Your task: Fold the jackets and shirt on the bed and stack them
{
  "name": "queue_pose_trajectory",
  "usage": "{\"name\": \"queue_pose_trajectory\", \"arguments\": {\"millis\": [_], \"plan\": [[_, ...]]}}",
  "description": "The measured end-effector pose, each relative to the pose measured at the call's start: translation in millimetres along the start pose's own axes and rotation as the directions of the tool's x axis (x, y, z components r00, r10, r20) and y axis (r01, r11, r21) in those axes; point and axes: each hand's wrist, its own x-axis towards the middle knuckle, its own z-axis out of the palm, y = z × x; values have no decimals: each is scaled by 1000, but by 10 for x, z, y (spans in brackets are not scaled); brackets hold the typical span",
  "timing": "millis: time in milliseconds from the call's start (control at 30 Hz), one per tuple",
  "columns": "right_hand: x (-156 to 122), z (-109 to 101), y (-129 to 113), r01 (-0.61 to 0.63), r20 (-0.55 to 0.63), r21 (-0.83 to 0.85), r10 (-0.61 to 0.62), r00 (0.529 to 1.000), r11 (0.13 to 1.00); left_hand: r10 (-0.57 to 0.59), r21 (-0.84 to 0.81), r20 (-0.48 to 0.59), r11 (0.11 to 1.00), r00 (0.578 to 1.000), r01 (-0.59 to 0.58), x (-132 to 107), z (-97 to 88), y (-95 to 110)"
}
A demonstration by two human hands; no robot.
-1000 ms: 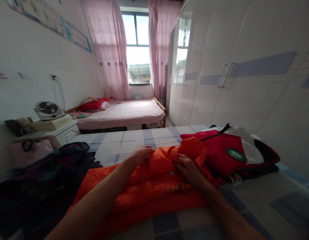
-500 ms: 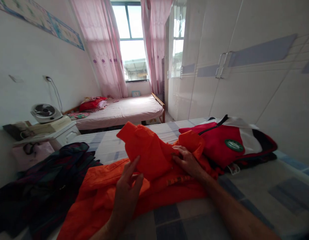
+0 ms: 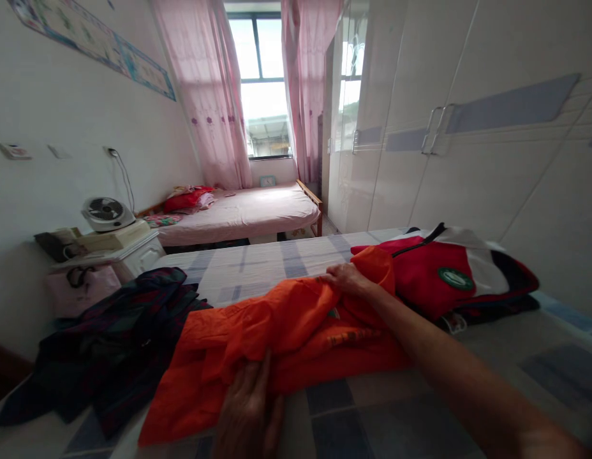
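Note:
An orange shirt point(image 3: 286, 331) lies partly folded across the checked bed, with a strip of dark print near its front edge. Fingers stretched out, my left hand point(image 3: 251, 401) rests on the near side of the shirt, palm down. At the far edge, by a raised orange fold on the right, my right hand point(image 3: 348, 278) has its fingers closed on the cloth. My right forearm passes over the right end of the shirt and hides part of it.
A dark plaid garment point(image 3: 118, 338) lies crumpled on the left. To the right is a folded red, white and black jacket point(image 3: 434, 268) with a round green badge. Beyond the bed point(image 3: 258, 258) are a small fan point(image 3: 107, 212), a pink bed point(image 3: 248, 213) and white wardrobes point(image 3: 411, 178).
The raised orange sleeve has come down flat over the shirt. My left hand has moved down towards me, and my right hand has shifted slightly up to the far edge.

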Motion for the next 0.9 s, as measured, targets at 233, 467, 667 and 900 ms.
{"name": "queue_pose_trajectory", "arguments": {"millis": [233,467,667,900], "plan": [[-338,126,-129,41,-272,-30,-48,961,999,202,-47,-151,976,968,-211,262,-432,-296],[-786,292,-55,215,-90,-97,-223,971,972,108,57,129,992,986,-116,516,-179,-702],[-837,399,76,239,-129,-71,-246,961,969,130,146,10,981,991,-131,666,-362,-830],[-962,129,86,111,-438,-142,-163,884,984,212,355,73,908,975,-224,614,-469,-1042]]}}
